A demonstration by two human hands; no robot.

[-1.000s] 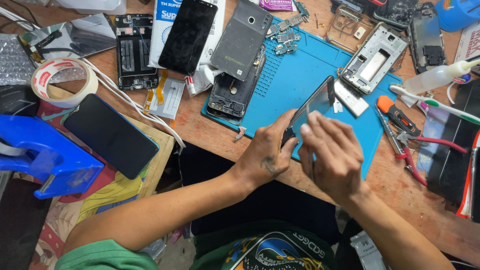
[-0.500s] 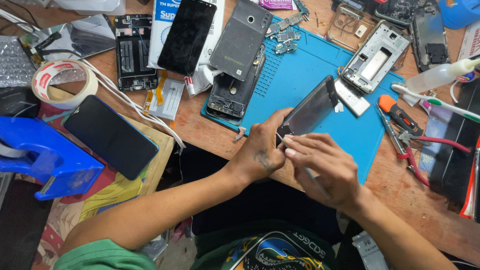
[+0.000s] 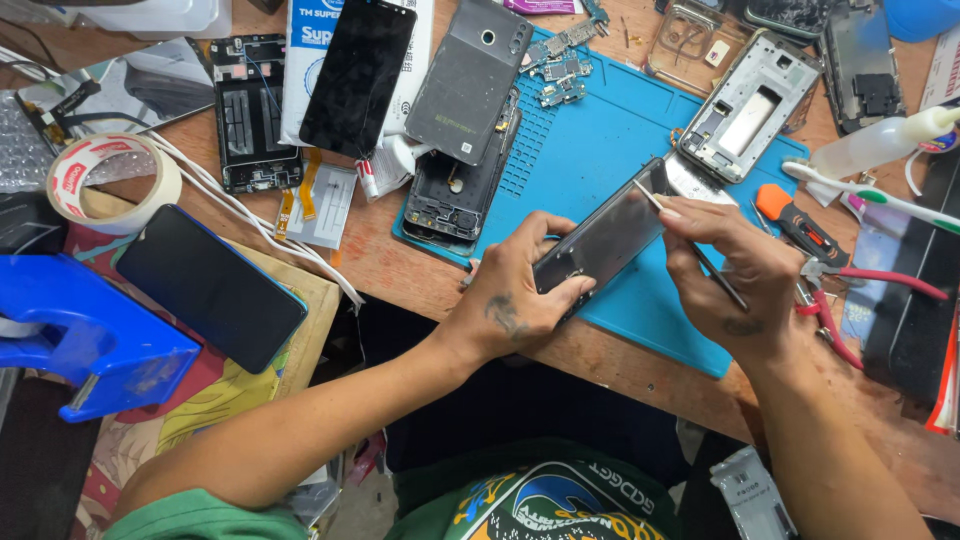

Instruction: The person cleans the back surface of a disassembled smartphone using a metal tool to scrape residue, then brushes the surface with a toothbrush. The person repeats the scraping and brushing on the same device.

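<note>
My left hand [image 3: 520, 285] grips the near end of a dark phone [image 3: 605, 235], holding it tilted above the blue work mat [image 3: 590, 140]. My right hand [image 3: 735, 265] pinches a thin metal tool [image 3: 700, 255], a slim rod whose tip rests at the phone's right edge. Both hands are over the front part of the mat, close together.
The wooden bench holds several opened phones and back covers [image 3: 468, 80], a black screen panel [image 3: 357, 75], a silver phone frame [image 3: 745, 105], a tape roll [image 3: 110, 180], a dark phone [image 3: 210, 285], a blue stand [image 3: 80, 335], red-handled pliers [image 3: 860, 285] and a squeeze bottle [image 3: 880, 140].
My right hand slid from the phone's near end toward its far right edge, now showing the thin tool. My left hand shifted its grip to the phone's near end.
</note>
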